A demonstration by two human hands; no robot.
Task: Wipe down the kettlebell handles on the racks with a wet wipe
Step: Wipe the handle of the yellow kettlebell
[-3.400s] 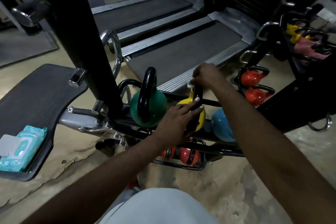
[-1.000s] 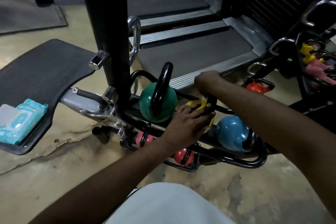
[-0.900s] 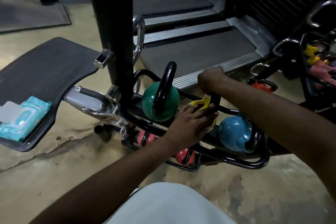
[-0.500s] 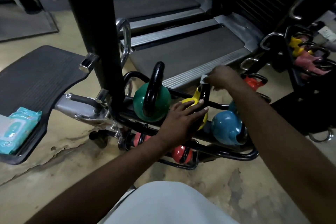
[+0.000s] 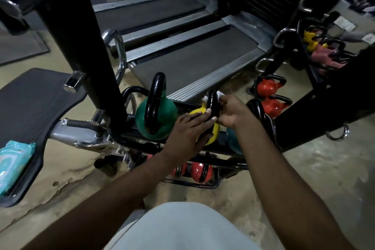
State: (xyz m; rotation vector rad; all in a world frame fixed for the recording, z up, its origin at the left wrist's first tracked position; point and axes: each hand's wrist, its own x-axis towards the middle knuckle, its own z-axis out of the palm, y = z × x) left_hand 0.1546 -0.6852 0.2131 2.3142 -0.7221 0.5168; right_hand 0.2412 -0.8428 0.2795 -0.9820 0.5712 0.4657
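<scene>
A yellow kettlebell (image 5: 214, 134) with a black handle (image 5: 212, 101) sits on the low black rack (image 5: 215, 185), between a green kettlebell (image 5: 170, 115) and a blue one (image 5: 233, 142). My left hand (image 5: 188, 130) rests on the yellow bell's body, fingers against the base of its handle. My right hand (image 5: 231, 111) grips that handle with a white wet wipe (image 5: 220, 94) bunched at the top. Red kettlebells (image 5: 199, 170) lie on the rack's lower tier, partly hidden by my arm.
A teal wipes pack (image 5: 14, 160) lies on a black ribbed platform (image 5: 30, 103) at left. A black upright post (image 5: 81, 46) stands beside the rack. Treadmills (image 5: 192, 57) lie behind. A second rack (image 5: 316, 46) with red, yellow and pink kettlebells stands at right.
My right hand has slid the wipe along the yellow kettlebell's handle, down and back up, and now sits on its right side. The left hand stayed on the bell.
</scene>
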